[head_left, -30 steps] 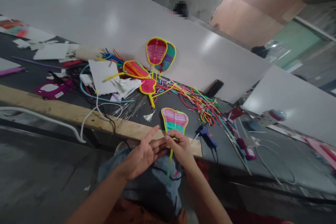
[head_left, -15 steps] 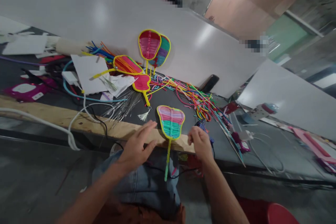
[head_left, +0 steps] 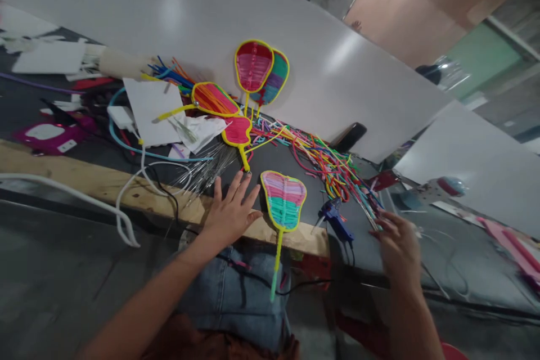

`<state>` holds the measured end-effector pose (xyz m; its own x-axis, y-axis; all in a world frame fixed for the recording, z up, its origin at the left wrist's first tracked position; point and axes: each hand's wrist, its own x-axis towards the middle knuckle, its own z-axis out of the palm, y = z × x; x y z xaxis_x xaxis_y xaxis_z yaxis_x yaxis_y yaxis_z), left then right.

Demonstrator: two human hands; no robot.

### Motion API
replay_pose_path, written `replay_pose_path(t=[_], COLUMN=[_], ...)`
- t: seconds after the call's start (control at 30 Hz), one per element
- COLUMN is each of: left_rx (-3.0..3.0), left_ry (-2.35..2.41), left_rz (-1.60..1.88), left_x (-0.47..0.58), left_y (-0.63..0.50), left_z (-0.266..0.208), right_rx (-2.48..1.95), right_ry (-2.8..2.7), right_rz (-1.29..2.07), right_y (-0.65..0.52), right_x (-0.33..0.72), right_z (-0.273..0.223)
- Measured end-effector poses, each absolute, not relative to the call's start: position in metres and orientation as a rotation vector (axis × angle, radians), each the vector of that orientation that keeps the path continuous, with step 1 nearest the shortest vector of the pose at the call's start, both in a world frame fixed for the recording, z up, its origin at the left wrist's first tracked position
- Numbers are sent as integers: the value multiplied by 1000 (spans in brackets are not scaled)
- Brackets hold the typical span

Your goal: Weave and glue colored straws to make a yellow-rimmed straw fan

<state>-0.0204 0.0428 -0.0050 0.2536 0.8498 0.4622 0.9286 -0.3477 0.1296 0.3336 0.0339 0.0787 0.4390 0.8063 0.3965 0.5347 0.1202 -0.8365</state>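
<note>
The fingers (head_left: 241, 188) of the person's left hand (head_left: 230, 211) are spread wide, palm down over the table's near edge, with nothing visible in their grip. The right hand (head_left: 400, 244) has its fingers bent; from here I can't tell whether they pinch anything.

A long, glossy pale-grey panel (head_left: 126, 17) rises behind the dark grey tabletop (head_left: 365, 244), whose front is edged by a light wooden plank (head_left: 105, 171). Along the back sprawls a heap of thin, fuzzy, multicoloured stems (head_left: 320, 152), and the right hand is at its trailing end.

The paddle-shaped fan with pink, lilac and green bands and a yellow outline (head_left: 286, 202) lies just beside the left thumb, apart from it. Its slender handle crosses the plank and sticks out over the person's blue denim lap (head_left: 228, 292).

Two more fans lean upright against the panel, a red-and-pink one (head_left: 254, 67) overlapping a teal-and-purple one (head_left: 280, 76). The left fingertips are right by the handle of a smaller hot-pink fan (head_left: 237, 132). A blue glue gun (head_left: 337, 222) lies between the banded fan and the right hand.
</note>
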Motion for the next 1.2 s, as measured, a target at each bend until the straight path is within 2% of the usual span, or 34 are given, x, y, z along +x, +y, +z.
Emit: replay_pose_path(t=[0.1, 0.3, 0.5, 0.7, 0.83, 1.03, 1.2], left_rx=[-2345, -2366, -2304, -2455, -2356, -2155, -2239], left_ry=[-1709, -1737, -1888, -1819, -1845, -1886, -1671], left_rz=[-666, -645, -631, -519, -457, -524, -565], left_x=[-20, -21, -24, -26, -42, -47, -25], left_y=[42, 43, 45, 52, 56, 49, 39], left_z=[-4, -2, 1, 5, 17, 32, 23], right_rx=[-1494, -1444, -1563, -1718, -1806, -1867, -1898], right_ry=[-1475, -1688, -1684, -1648, -1610, -1615, -1739], right_rz=[224, 381, 341, 406, 302, -42, -54], right_y=[19, 6, 7, -13, -25, 9, 48], right_x=[309, 257, 248, 254, 271, 315, 334], right_z=[61, 39, 49, 39, 29, 15, -1])
